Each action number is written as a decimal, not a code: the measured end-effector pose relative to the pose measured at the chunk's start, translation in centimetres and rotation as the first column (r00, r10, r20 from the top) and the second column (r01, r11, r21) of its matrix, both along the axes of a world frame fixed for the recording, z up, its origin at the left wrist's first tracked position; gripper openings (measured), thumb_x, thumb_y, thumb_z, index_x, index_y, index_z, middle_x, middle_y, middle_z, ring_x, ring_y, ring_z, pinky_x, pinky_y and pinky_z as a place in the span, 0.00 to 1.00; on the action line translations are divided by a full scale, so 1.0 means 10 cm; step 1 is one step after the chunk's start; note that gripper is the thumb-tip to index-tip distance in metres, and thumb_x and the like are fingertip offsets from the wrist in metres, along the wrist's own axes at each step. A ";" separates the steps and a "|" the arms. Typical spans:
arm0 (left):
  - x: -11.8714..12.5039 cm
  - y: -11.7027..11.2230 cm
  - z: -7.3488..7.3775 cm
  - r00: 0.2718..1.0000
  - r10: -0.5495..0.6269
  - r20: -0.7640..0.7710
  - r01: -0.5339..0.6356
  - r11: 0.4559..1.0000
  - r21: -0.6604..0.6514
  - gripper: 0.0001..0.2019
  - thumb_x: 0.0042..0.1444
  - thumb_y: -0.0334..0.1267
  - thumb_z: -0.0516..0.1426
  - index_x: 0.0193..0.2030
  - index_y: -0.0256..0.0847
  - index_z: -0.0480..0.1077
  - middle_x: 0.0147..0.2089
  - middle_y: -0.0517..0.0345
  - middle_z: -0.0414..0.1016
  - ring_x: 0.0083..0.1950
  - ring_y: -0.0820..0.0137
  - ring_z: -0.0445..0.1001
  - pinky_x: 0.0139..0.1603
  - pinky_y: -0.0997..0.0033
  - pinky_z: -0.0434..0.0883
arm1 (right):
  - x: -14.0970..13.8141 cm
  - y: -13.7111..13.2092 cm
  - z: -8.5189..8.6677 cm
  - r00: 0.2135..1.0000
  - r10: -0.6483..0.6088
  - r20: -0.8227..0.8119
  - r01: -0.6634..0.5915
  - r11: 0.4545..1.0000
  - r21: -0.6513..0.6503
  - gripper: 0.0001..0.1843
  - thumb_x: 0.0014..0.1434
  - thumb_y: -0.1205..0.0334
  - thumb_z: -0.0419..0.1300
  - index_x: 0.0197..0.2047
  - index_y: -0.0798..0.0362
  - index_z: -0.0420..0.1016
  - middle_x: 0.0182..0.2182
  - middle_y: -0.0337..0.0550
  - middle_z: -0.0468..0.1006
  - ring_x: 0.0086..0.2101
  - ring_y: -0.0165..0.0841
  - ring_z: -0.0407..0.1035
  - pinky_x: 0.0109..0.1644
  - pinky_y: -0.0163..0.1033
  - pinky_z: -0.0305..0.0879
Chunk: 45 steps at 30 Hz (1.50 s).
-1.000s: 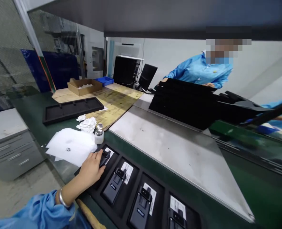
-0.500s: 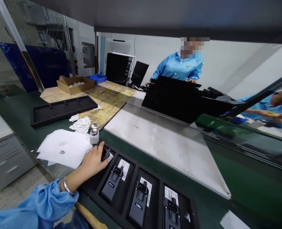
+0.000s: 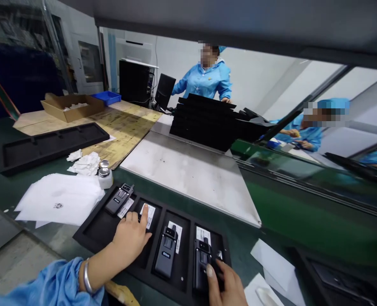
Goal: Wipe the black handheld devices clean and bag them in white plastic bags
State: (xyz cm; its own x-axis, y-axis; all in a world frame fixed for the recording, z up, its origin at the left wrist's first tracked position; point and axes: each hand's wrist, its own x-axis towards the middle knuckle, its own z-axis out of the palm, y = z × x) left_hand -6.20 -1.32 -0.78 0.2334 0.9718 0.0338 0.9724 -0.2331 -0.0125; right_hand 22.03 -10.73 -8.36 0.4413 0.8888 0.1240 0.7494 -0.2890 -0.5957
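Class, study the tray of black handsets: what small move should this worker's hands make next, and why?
Probably slide the left hand to the leftmost handset and press it flat: it lies askew at the upper end of its pocket in the tray, while the third handset sits straight. The right hand rests on the rightmost handset.

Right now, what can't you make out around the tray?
Head view only:
- Beneath the left hand: hidden; only a label shows.
- Right hand: cut by the bottom edge; its hold on the device is unclear.
- Label print: too small.
- Tray: near-right corner cut by the bottom edge.
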 end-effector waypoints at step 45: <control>0.96 0.20 -0.06 0.960 -0.269 0.075 0.269 0.963 0.004 0.30 0.56 0.43 0.56 0.63 0.28 0.63 0.46 0.39 0.71 0.48 0.50 0.70 0.48 0.54 0.67 | 0.22 0.09 0.00 0.924 -0.101 -0.369 0.248 0.893 0.376 0.19 0.62 0.48 0.56 0.45 0.53 0.77 0.46 0.52 0.76 0.48 0.42 0.69 0.56 0.52 0.64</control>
State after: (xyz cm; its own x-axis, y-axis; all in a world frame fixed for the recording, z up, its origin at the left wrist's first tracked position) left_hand 3.43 0.69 -1.41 0.4833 0.8737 0.0556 0.8719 -0.4861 0.0593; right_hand 24.23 -9.86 -8.40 0.6644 0.6943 0.2767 0.4469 -0.0723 -0.8916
